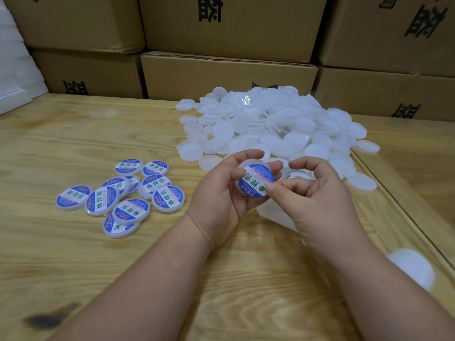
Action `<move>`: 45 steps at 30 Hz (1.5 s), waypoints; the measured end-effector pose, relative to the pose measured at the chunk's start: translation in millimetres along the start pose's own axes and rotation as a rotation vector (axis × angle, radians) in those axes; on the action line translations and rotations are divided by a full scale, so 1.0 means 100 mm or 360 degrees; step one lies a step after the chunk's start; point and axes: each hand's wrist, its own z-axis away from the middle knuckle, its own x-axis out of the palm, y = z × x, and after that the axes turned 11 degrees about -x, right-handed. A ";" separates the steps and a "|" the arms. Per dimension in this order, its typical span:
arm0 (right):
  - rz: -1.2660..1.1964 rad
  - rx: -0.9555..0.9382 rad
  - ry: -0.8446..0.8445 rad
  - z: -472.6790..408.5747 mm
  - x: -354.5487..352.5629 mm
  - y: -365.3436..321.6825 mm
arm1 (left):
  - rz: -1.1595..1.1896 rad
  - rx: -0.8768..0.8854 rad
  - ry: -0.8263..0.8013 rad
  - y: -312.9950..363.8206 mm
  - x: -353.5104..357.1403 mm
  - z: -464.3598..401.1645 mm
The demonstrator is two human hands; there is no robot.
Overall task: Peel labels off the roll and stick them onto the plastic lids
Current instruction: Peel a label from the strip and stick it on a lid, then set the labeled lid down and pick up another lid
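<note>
Held above the worktop's [73, 143] middle, the lid [256, 179] sits gripped in the left hand [219, 195], face tilted toward the right hand [317, 193], whose fingertips pinch the label [257, 177] at its near edge.

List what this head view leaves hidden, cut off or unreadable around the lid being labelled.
- Label roll: mostly hidden behind the right hand; only a shiny sliver shows.
- Held lid: its rim is partly covered by the left hand fingers.
- Label's small print: too small to read.
- Cardboard boxes: printing cut off by the frame edge and the lid pile.
</note>
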 end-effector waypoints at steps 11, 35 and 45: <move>-0.0015 0.0013 0.0063 -0.02 0.01 0.05 | -0.0086 0.0015 0.0002 -0.03 0.01 -0.01; 0.0172 -0.0088 0.0058 0.01 0.02 0.02 | -0.0379 0.0215 0.0309 -0.06 -0.02 -0.05; 0.0394 -0.0339 0.0183 0.05 -0.04 0.01 | -0.0373 0.0321 0.0746 0.07 -0.09 -0.02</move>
